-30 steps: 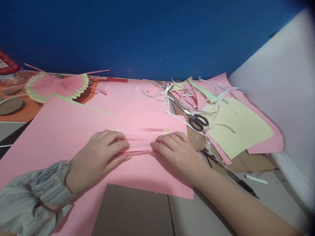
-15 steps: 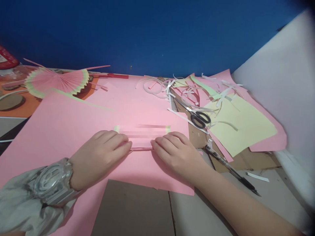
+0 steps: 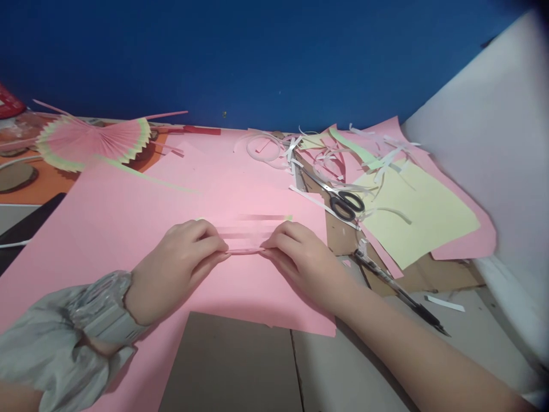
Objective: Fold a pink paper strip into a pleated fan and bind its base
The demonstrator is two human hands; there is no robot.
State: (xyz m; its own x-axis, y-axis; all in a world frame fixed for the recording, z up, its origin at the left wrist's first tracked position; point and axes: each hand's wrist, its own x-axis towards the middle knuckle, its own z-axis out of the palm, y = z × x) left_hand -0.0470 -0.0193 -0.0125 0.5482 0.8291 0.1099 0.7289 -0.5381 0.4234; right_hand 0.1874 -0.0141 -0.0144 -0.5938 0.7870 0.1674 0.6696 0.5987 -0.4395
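Pink pleated paper strip [image 3: 245, 251], narrow and lying crosswise, rested over a large flat pink paper sheet [image 3: 107, 246]. A bare left hand [image 3: 182, 257] and a bare right hand [image 3: 300, 254] were clamped on it, one toward each end, fingertips pinching the near fold. Just beyond the strip, faint creases ran parallel to it. Farther beyond and to its left lay a pink pleated paper fan with a zigzag yellow-green rim [image 3: 95, 142]; to its right, black-handled metal scissors [image 3: 346, 205]. Judging by the grip, a crease was being pressed; the next move seemed to call for level edges and even pressure.
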